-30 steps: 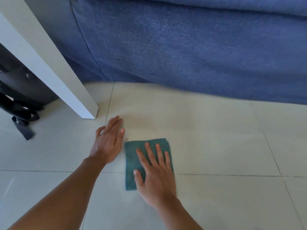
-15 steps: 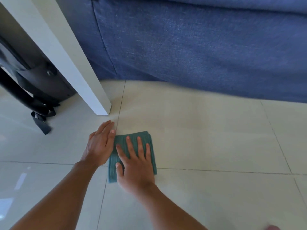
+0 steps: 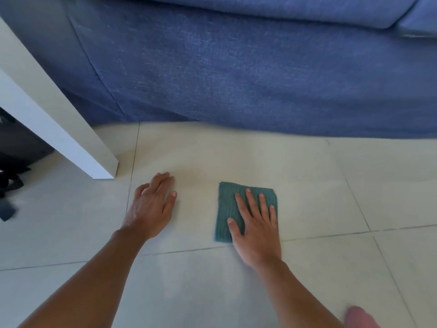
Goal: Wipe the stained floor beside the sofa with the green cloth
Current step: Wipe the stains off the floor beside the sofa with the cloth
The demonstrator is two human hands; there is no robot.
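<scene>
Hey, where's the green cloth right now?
In the head view the green cloth lies flat on the tiled floor right of centre, under the right hand, before the blue sofa.

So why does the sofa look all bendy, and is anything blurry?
Head view: the wide lens bows the sofa bottom edge into a curve; the cloth and both hands look sharp; a pinkish blob at the bottom right corner is blurred.

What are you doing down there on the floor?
Someone is cleaning the tile floor next to the blue sofa. The right hand presses flat on a folded green cloth. The left hand rests flat on the bare tiles beside a white table leg, apart from the cloth.
</scene>
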